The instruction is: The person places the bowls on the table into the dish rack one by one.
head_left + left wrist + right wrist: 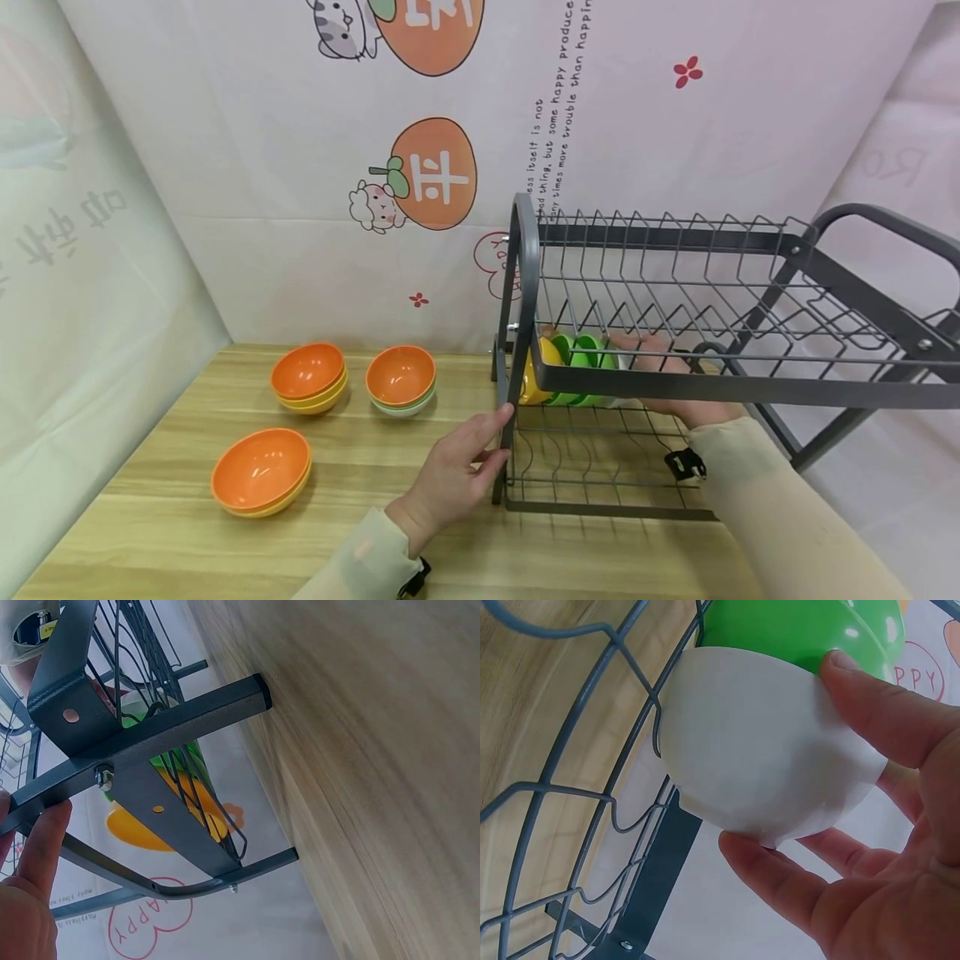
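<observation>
My right hand (900,847) grips a white bowl (757,742) standing on its side in the lower tier of a dark grey dish rack (637,382). The thumb lies near the seam with a green bowl (802,630), and fingertips touch the base. Beneath the upper tier in the head view, green bowls (581,367) and a yellow bowl (534,379) stand in a row beside the white one. My left hand (453,471) touches the rack's left front post with extended fingers. The upper tier partly hides my right hand.
Left on the wooden table (150,533) are three stacks of bowls with orange ones on top: a back-left stack (307,372), a back-middle stack (401,377) and a nearer stack (261,471). A printed cloth (315,275) hangs behind. Wire dividers (615,454) line the lower tier.
</observation>
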### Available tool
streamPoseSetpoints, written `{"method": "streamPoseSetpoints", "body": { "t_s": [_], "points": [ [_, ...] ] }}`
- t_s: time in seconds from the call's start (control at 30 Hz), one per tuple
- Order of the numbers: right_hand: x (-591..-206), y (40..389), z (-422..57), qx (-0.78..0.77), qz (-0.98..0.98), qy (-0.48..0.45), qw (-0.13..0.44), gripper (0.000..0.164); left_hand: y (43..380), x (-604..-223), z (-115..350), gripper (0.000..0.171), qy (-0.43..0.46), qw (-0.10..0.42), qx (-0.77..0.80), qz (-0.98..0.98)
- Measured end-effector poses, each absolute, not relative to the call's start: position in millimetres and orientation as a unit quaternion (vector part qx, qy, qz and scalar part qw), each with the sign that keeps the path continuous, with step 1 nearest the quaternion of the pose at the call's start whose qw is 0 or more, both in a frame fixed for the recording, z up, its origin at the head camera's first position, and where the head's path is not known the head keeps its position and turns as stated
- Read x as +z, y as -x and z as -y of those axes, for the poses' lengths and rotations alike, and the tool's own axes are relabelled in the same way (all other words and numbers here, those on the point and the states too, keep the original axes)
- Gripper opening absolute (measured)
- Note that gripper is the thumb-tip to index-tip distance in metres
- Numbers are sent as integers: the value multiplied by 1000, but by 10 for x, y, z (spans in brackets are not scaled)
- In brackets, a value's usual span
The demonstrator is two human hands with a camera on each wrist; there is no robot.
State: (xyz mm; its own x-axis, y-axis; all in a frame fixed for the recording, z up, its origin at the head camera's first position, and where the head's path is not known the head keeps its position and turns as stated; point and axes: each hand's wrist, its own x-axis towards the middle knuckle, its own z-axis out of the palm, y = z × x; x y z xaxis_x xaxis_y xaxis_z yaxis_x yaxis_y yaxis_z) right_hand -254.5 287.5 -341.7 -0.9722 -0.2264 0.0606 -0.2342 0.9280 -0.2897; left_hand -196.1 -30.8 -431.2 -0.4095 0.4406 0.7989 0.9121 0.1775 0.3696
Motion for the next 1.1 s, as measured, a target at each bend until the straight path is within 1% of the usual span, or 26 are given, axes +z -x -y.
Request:
{"method": "streamPoseSetpoints", "body": {
  "t_s": [0.07, 0.13, 0.17, 0.23, 0.33, 0.53, 0.73, 0.87, 1.0, 1.1],
  "points": [
    [-3469, 2604, -2905, 157, 982, -100, 0, 63, 1963, -4309, 308, 92, 473, 276, -432, 717],
    [-3632, 2742, -3020, 161, 982, -98, 1, 67, 1957, -4302, 310, 93, 472, 274, -431, 718],
    [-3636, 2756, -3020, 167, 982, -94, -2, 66, 1956, -4301, 310, 93, 472, 273, -431, 719],
    [-3618, 2750, -2997, 180, 980, -83, -8, 63, 1954, -4299, 310, 94, 473, 275, -430, 718],
    [-3593, 2730, -2965, 187, 980, -72, -10, 64, 1951, -4296, 310, 94, 473, 274, -429, 719],
    [-3572, 2673, -2941, 185, 980, -72, -8, 73, 1950, -4293, 309, 93, 469, 268, -436, 720],
    [-3625, 2684, -2999, 177, 981, -82, 0, 83, 1954, -4290, 313, 94, 474, 277, -423, 720],
    [-3664, 2711, -3039, 174, 980, -99, 3, 82, 1950, -4289, 314, 93, 475, 277, -423, 720],
    [-3650, 2655, -3039, 179, 978, -111, 12, 83, 1942, -4289, 308, 94, 473, 275, -424, 722],
    [-3627, 2599, -3027, 194, 976, -102, 14, 90, 1941, -4294, 306, 94, 471, 275, -425, 722]
  ]
}}
